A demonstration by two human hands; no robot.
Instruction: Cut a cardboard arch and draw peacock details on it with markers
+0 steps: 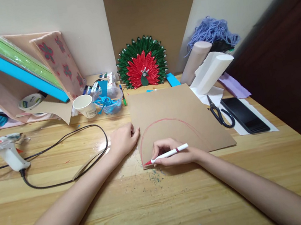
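Note:
A brown cardboard sheet [172, 103] lies flat on the table, with a red arch [166, 119] drawn on its lower left part. My right hand [169, 152] pinches a white marker [174, 150] with a red tip. The tip meets the cardboard at its lower left corner, by the arch's left end. My left hand [124, 138] rests on the table at the sheet's left edge, fingers curled under and partly hidden, the thumb against the edge.
A glue gun [9, 153] and its looped cord lie left. Behind stand a paper cup [84, 106], a tub of blue scraps [109, 101] and a red-green peacock craft [142, 63]. Scissors [220, 114], a phone [244, 115] and paper rolls [215, 72] are right.

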